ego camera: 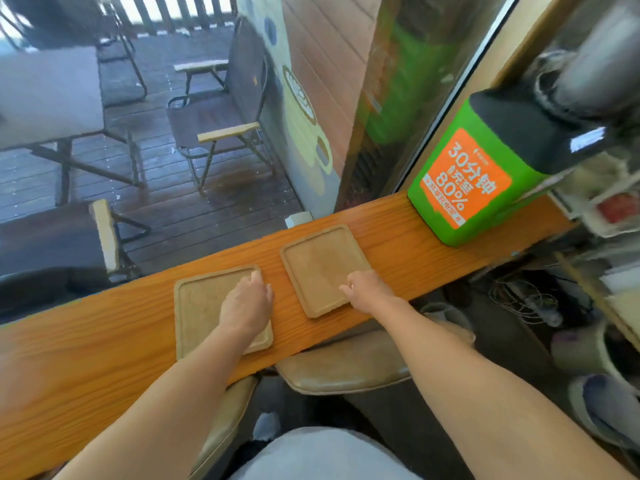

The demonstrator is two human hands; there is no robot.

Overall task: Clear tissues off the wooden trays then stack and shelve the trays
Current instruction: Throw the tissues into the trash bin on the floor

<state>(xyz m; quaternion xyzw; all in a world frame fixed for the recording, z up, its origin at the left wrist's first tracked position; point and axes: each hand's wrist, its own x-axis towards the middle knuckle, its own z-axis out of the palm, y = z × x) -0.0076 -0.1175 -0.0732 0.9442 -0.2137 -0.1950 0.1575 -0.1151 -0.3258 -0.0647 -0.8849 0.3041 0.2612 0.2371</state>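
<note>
Two wooden trays lie apart mid-counter, no tissues seen. Left hand and right hand rest flat, grasping nothing. Judged rigid, light; raised rims should be gripped.

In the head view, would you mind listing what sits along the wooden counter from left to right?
Left tray with the left hand on it → right tray with the right hand at its edge → green box with the orange label.
</note>
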